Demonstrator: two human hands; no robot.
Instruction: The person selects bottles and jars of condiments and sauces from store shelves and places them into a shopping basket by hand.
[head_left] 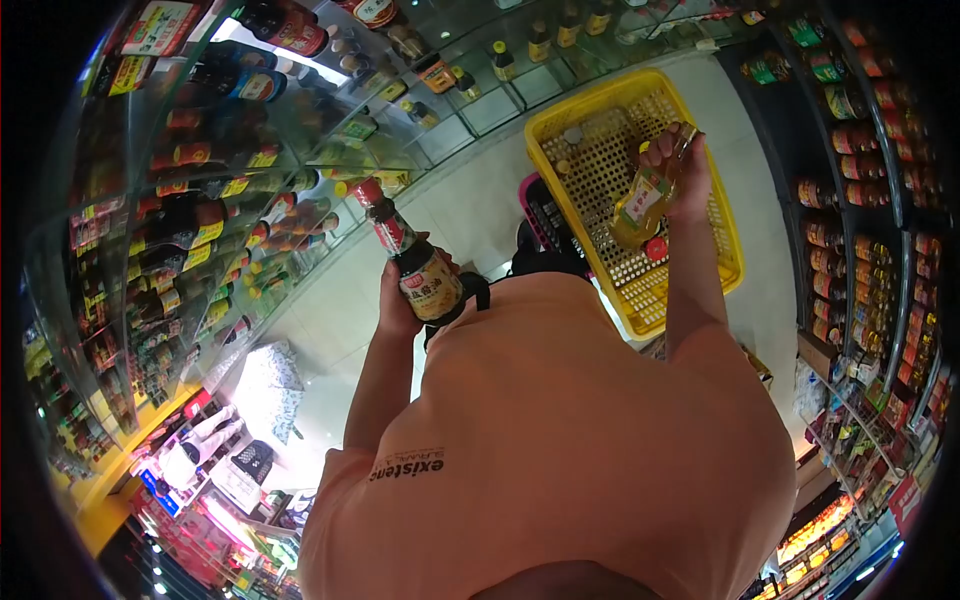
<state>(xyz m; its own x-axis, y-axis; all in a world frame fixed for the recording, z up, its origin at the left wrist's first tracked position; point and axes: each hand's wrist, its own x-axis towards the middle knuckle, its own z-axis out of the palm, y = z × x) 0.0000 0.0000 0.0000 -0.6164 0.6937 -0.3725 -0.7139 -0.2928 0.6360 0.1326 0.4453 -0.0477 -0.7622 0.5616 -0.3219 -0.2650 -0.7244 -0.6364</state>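
My left hand (402,305) is wrapped round a dark soy sauce bottle (430,285) with a red cap and a yellowish label. The bottle is tilted, its cap pointing away toward the glass shelves. My right hand (688,185) grips a clear bottle of yellow liquid (641,205) by its neck. That bottle slants over the yellow plastic basket (590,99), its base toward the basket's inside; whether it touches the bottom I cannot tell. A red round thing (656,248) shows in the basket beside the bottle.
Glass shelves (440,145) with many bottles run along my left and ahead. A dark rack with rows of jars (826,260) stands to the right. Pale floor tiles (480,215) lie between. A pink-edged black basket (545,215) sits beside the yellow one.
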